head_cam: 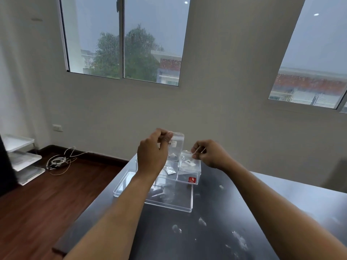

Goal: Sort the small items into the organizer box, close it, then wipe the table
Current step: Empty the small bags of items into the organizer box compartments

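A clear plastic organizer box (170,204) with several compartments stands on the dark table (187,239). A red label (192,180) marks its right rear compartment. My left hand (153,152) pinches the top of a small clear zip bag (177,147) and holds it upright above the box's rear part. My right hand (210,153) pinches a second small clear bag (188,161) over the right rear compartment. More small bags (170,171) lie inside the box. The clear lid (124,182) lies left of the box, partly behind my left forearm.
White smudges and crumbs (238,239) dot the table surface at the front right. The table's left edge drops to a wooden floor (37,199). A coil of white cable (58,162) and stacked white trays (22,158) sit on the floor by the wall.
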`<state>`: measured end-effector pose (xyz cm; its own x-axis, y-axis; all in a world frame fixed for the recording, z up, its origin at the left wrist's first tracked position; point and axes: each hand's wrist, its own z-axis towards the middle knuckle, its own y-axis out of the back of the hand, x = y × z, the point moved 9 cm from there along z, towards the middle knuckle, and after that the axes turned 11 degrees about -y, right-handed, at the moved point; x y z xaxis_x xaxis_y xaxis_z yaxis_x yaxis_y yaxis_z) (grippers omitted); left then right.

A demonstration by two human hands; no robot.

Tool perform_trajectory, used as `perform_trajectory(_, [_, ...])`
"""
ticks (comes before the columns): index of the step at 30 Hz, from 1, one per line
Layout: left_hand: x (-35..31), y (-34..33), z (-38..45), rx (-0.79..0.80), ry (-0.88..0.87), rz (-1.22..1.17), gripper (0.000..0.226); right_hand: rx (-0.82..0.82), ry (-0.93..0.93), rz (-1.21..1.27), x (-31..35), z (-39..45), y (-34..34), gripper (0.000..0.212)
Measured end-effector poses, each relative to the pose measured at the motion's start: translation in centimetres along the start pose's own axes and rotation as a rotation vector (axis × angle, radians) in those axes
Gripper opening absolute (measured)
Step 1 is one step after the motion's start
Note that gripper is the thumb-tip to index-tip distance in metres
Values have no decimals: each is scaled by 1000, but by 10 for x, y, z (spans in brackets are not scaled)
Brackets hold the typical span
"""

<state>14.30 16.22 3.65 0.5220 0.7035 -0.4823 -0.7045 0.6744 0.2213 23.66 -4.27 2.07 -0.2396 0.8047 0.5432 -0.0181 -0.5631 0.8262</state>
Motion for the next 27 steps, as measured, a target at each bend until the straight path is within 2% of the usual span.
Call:
perform_trajectory(6, [20,-9,-12,93,170,6,29,-1,42,-55,6,0,-5,12])
perform_trajectory(9, [28,-14,-20,155,224,57,22,-8,60,-87,4,-6,-12,16])
perform_trajectory(11, [31,-18,-22,205,226,102,14,-15,42,-102,2,-9,-13,19])
perform_trajectory(15, [31,-23,-25,256,203,155,22,-77,96,-113,14,-19,-9,47])
perform_trajectory(18, [33,-25,-25,249,201,153,17,-145,184,-40,29,-33,0,39])
perform_trajectory(19, [32,-26,-25,250,199,150,14,-139,204,-13,31,-38,1,36])
perform_trajectory(21, [31,-29,-24,256,189,143,14,-60,232,-16,35,-49,-4,42])
perform_trajectory(24, [27,-28,-22,251,171,134,25,92,259,-151,34,-64,-23,52])
perform_trajectory(27, [28,-24,-22,241,172,141,23,144,271,-228,27,-71,-35,52])
